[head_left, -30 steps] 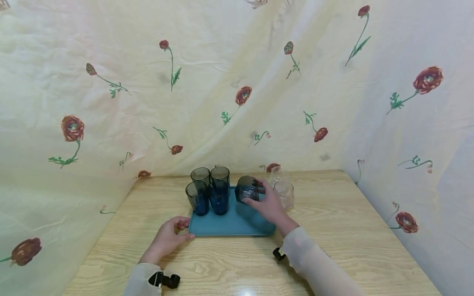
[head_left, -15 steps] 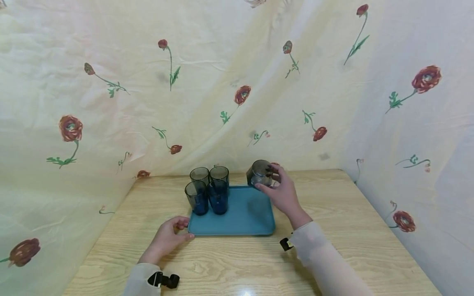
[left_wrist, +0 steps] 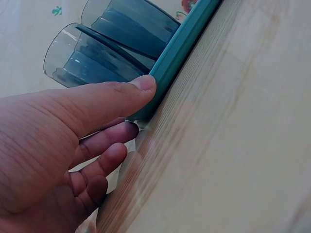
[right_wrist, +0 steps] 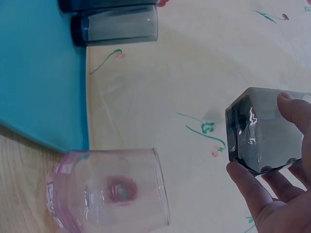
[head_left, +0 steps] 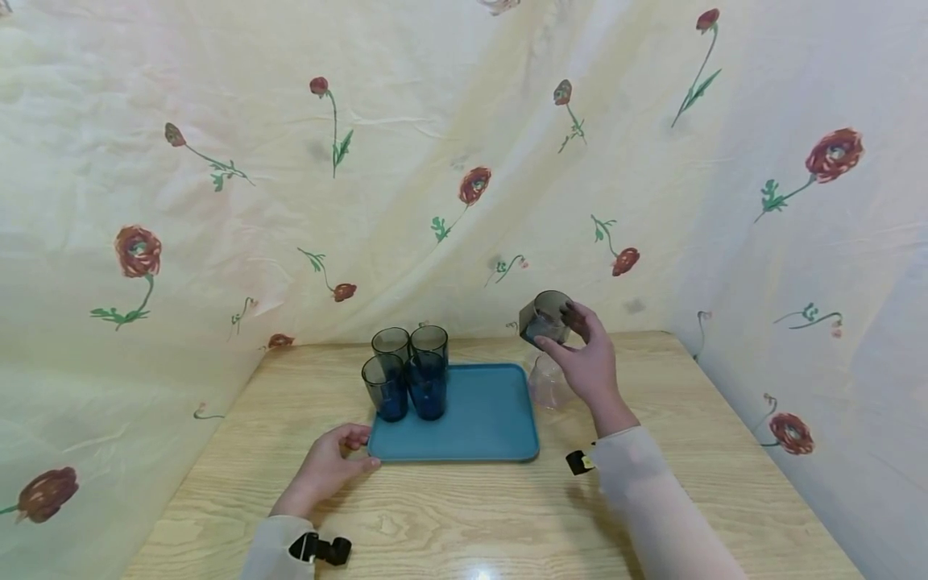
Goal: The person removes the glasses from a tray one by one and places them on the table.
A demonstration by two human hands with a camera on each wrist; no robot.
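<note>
My right hand (head_left: 593,366) holds a short grey glass (head_left: 545,319) raised beyond the right back corner of the blue tray (head_left: 489,415). In the right wrist view, thumb and fingers grip the sides of this grey glass (right_wrist: 267,131), its thick faceted base facing the tray side. My left hand (head_left: 329,467) holds the tray's near left corner; the left wrist view shows the thumb (left_wrist: 142,83) on the rim and the other fingers curled beside the corner. Several tall dark blue-grey tumblers (head_left: 428,391) stand upright, grouped on the tray's left half.
A clear pinkish glass (head_left: 547,385) stands on the wooden table (head_left: 435,515) just right of the tray, partly behind my right hand. A flowered cloth (head_left: 406,201) hangs behind the table and along both sides.
My right hand has carried the grey glass from over the tray's right half upward, back and to the right. My left hand and the tray have stayed in place.
</note>
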